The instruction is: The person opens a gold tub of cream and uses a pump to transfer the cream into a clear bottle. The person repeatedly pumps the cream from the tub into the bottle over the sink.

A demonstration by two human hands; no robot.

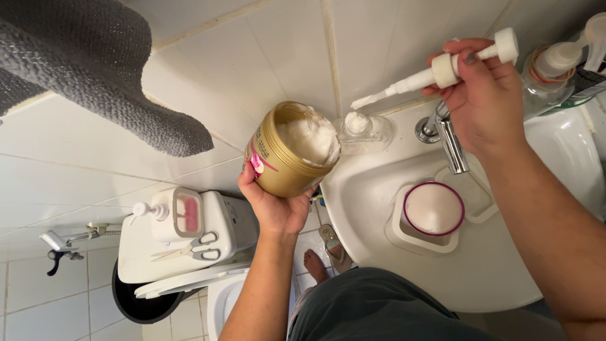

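**Tilted cream jar held over small bottle at sink edge; pump held clear**

The gold jar (287, 155) is held tilted, its open mouth turned toward the small clear bottle (364, 131) that stands on the rim of the white sink (372, 208), against the tiled wall. The jar is filled to the brim with thick white cream; its lip lies just beside, perhaps touching, the bottle's neck, where a dab of cream is already seen.

Risks, as judged:
- The bottle's mouth is far narrower than the jar's; with more tilt, cream could slump past the neck onto the sink rim or the floor.
- The bottle stands free on a curved rim; a nudge from the jar's lip could topple it into the basin.
- Cream clings to the dip tube of the white pump head (442, 68); a drip onto the tap (449, 140) or basin is likely.
- The jar is gripped from beneath only; a greasy wall could let it slip.

Pose: the left hand (278, 202) is clasped under and around the jar's lower wall, forearm raised from below. The right hand (483, 101) is closed about the pump's collar, tube pointing down-left toward the bottle, arm reaching over the basin. A round pink-rimmed lid (433, 208) rests in the basin's tray.
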